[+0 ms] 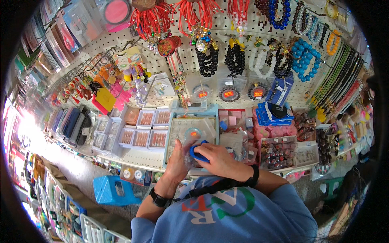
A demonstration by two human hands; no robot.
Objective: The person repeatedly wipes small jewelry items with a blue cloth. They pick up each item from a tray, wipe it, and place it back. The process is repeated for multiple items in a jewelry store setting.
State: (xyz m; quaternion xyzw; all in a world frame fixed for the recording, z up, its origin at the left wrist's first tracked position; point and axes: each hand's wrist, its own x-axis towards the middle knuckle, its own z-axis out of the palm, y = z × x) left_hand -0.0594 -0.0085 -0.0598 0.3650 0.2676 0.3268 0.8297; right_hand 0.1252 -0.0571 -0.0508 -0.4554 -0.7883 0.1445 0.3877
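My left hand [177, 162] is upright over the shelf edge, its thumb along a clear plastic bag [187, 156] that it holds; the bag's contents are blurred. My right hand [217, 158] grips a bunched blue cloth [199, 154] against the bag's right side. Just beyond my hands, a bagged bracelet [193, 133] with an orange label lies on a light display tray [176, 124] with a pale blue frame. More clear bags [232, 141] are to the right of the tray.
Boxed false nails [142, 137] stand left of the tray, lipsticks [273, 155] in a box to the right. Black bead bracelets [207, 62] and red cord bracelets [152, 24] hang from the pegboard [194, 63] above. A blue plastic stool [106, 191] is on the floor at lower left.
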